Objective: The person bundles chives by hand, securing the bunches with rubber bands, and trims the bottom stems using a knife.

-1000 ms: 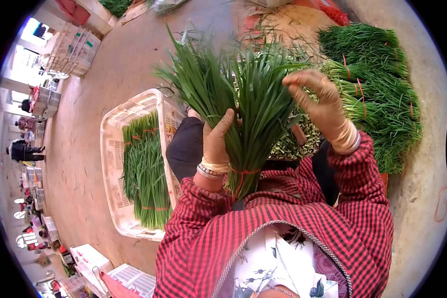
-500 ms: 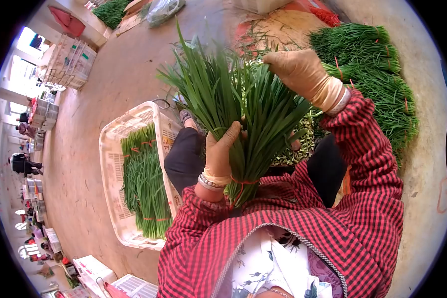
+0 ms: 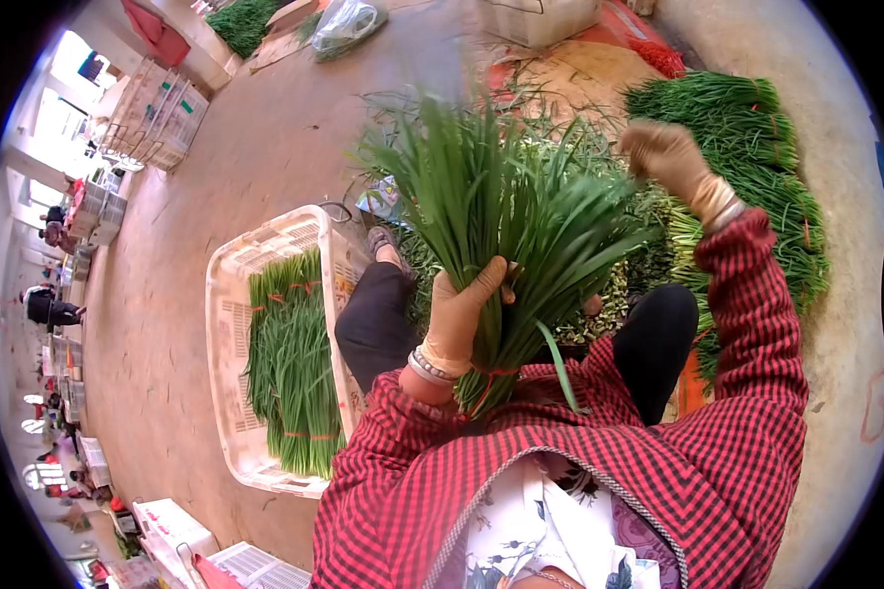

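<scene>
Greens pile [image 3: 786, 206] on your R, crate [image 3: 228, 344] w/ banded bunches [image 3: 290, 383] on your L. Green bunch [image 3: 462, 196] over your lap, mid-handling, I'd say: L grip [image 3: 457, 314] closed round it nr the red band [image 3: 496, 372]; R grip [image 3: 670, 162] raised clear, fingers curled, can't tell if holding. Next move calls for steady L hold, esp. w/ loose leaf [image 3: 559, 365] hanging.

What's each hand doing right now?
Left hand: closed around the tied bunch of green leaves.
Right hand: raised, off the bunch, fingers curled; too blurred to tell if it holds anything.
</scene>
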Motion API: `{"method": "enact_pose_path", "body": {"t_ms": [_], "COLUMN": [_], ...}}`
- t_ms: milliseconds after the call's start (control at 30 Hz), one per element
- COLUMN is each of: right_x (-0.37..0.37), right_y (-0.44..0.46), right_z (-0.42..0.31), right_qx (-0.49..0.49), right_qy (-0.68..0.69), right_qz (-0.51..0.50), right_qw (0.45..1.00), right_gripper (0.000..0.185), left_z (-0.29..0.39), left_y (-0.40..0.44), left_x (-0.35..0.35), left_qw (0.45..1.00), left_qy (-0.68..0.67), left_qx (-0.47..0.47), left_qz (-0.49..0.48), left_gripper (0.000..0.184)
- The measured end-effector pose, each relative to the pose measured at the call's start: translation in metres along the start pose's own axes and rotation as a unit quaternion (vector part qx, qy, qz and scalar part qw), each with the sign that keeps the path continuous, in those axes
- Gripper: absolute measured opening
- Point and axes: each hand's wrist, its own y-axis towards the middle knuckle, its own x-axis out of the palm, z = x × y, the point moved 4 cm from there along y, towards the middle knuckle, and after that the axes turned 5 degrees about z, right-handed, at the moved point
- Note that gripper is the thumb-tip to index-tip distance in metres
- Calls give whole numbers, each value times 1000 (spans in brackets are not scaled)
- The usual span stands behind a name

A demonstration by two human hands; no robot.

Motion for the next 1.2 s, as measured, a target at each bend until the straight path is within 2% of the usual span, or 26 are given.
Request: {"method": "enact_pose_path", "body": {"t_ms": [33, 100, 167, 233, 267, 333, 367, 433, 467, 500, 567, 600, 667, 700, 733, 767, 833, 867, 900, 967, 1033, 1067, 1100, 1133, 1200], "right_x": [-25, -57, -37, -25, -17, 7, 14, 33, 36, 37, 40, 34, 12, -1, -14, -21, -15, -5, 9, 69, 136, 164, 182, 187, 195], "right_y": [14, 34, 18, 25, 27, 21, 27, 40, 38, 36, 31, 24, 33, 34, 31, 25, -3, -16, -33, -68, -94, -97, -98, -97, -102], "right_z": [16, 29, -56, -82, -95, -124, -123, -122, -121, -124, -129, -134, -107, -89, -74, -57, -47, -37, -27, -19, -21, -26, -32, -34, -23], "right_qx": [37, -50, -150, -213, -212, -291, -290, -295, -310, -311, -377, -440, -362, -303, -263, -277, -182, -68, 49, 130, 124, 70, 14, 15, 213], "right_qy": [84, 31, -114, -77, -78, -142, -142, -25, -26, -27, -111, -206, -200, -210, -239, -267, -155, 0, 153, 240, 272, 308, 340, 339, 422], "right_qz": [71, 188, 246, 191, 195, 144, 146, 66, 62, 59, 63, 151, 206, 267, 254, 275, 233, 157, 75, -61, -109, -95, -78, -73, -60], "right_qw": [993, 981, 951, 955, 955, 935, 935, 953, 948, 948, 917, 861, 887, 890, 899, 881, 943, 985, 984, 960, 948, 944, 937, 938, 879], "right_gripper": [19, 35, 54, 65, 65, 56, 56, 52, 36, 36, 21, 14, 11, 13, 14, 20, 32, 37, 42, 53, 65, 67, 70, 70, 65], "left_z": [-1, 0, -2, -5, -7, -9, -8, -8, -9, -9, -9, -9, -8, -5, 5, 14, 27, 33, 40, 49, 56, 49, 44, 42, 37], "left_y": [-2, -3, -2, -1, -1, -2, -3, -4, -4, -5, -5, -5, -4, -2, -2, 1, 11, 18, 28, 48, 59, 66, 73, 75, 65], "left_x": [2, 6, 10, 12, 13, 16, 19, 20, 20, 20, 21, 20, 12, 7, 2, -3, -13, -14, -15, -13, 9, 15, 22, 28, 27], "left_qw": [1000, 1000, 1000, 999, 999, 997, 997, 996, 996, 996, 998, 998, 999, 1000, 998, 998, 998, 996, 994, 994, 991, 992, 991, 982, 981], "left_qy": [0, -2, 6, 16, 36, 58, 64, 69, 64, 58, 39, 21, 9, -1, 54, 52, -13, -23, -33, -38, -71, -68, 0, 67, 92], "left_qx": [-2, 9, 8, 6, 9, 11, 12, 15, 13, 11, 12, 11, 7, 6, 27, 29, 0, 9, 19, 24, 43, 41, 102, 162, 172], "left_qz": [-3, -10, -20, -29, -34, -40, -47, -53, -57, -60, -55, -51, -32, -17, 14, 21, 60, 84, 105, 103, 101, 98, 82, 65, 23], "left_gripper": [17, 16, 15, 15, 16, 17, 16, 16, 16, 16, 15, 14, 15, 16, 17, 17, 18, 17, 17, 24, 37, 37, 45, 52, 52]}}
